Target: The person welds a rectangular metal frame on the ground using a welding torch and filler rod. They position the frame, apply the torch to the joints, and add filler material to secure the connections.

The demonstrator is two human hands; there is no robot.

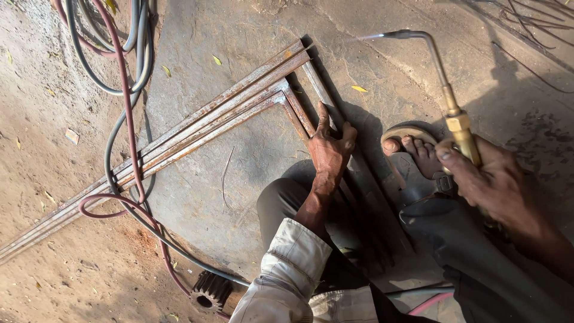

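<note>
Rusty angle-iron frame (197, 128) lying flat on stone slab, two stacked runs meeting at mitred corner; I'm pressing down on its shorter leg. Brass gas torch (445, 90) with bent neck pointing left, small flame burning at tip, hovering above frame corner.

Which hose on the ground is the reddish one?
The maroon hose looping across the long metal bars; the other hoses beside it are grey.

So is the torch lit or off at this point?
Lit: a thin pale flame comes off the tip of the torch, which the right hand holds above the ground.
</note>
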